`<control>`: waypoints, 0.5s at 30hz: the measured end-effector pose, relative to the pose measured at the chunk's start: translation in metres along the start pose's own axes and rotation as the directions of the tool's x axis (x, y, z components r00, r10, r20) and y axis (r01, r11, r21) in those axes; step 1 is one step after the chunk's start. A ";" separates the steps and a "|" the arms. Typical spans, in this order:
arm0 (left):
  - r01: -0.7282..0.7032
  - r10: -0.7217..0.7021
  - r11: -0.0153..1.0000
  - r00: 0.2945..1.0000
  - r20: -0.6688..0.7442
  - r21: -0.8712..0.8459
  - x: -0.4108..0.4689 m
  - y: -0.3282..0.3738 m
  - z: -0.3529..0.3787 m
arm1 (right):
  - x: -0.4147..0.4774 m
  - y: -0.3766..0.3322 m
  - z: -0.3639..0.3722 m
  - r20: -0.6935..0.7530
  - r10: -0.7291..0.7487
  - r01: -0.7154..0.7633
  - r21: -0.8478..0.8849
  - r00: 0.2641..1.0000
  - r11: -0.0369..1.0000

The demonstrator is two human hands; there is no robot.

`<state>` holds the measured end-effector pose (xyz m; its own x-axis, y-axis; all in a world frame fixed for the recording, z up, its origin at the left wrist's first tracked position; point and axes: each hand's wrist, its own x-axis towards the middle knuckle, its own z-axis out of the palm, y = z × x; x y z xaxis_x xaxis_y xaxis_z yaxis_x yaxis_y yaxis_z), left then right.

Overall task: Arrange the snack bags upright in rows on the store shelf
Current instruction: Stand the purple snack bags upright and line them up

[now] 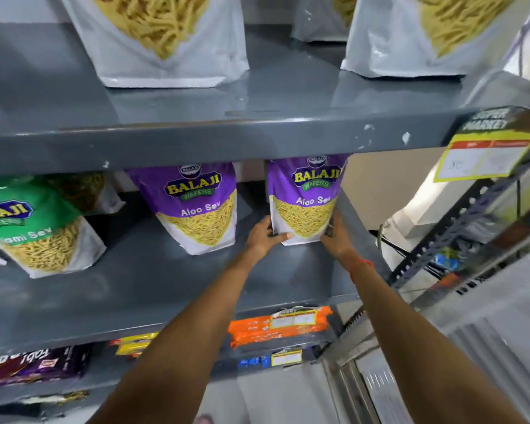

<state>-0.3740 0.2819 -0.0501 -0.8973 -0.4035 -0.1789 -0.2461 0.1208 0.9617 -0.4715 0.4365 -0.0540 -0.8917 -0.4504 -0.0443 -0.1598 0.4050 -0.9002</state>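
**Both hands on a purple bag at the shelf's right end**

The left hand (262,237) cups the lower left edge of the right purple bag (305,197), fingers curled loosely round the edge and thumb lying along the bottom front; the right hand (337,240) presses flat against the lower right side, fingers straight and together — so the bag is clasped between 2 hands; it stands upright on the middle shelf (141,283), close to the shelf's right wall. A second purple bag (196,206) stands just to its left, apart from it; a green bag (34,228) stands further left, tilted. The top shelf (196,133) carries 2 white bags (166,41) at its front; orange packets (276,324) lie flat below.
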 end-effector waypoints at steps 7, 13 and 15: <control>-0.023 0.042 0.991 0.990 -0.138 0.135 -0.049 -0.019 0.035 | -0.048 0.007 -0.019 0.016 -0.021 0.021 0.008 1.000 1.000; -0.103 0.119 0.984 0.987 -0.104 0.144 -0.095 -0.031 0.061 | -0.102 0.013 -0.038 -0.049 0.003 -0.004 -0.027 0.999 1.000; -0.099 0.113 0.985 0.989 -0.091 0.144 -0.100 -0.031 0.064 | -0.112 0.010 -0.040 -0.048 0.007 -0.008 -0.004 0.999 1.000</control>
<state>-0.3001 0.3770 -0.0749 -0.8824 -0.4680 -0.0492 -0.2058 0.2897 0.9347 -0.3902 0.5233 -0.0407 -0.9122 -0.4086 -0.0300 -0.1549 0.4118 -0.8980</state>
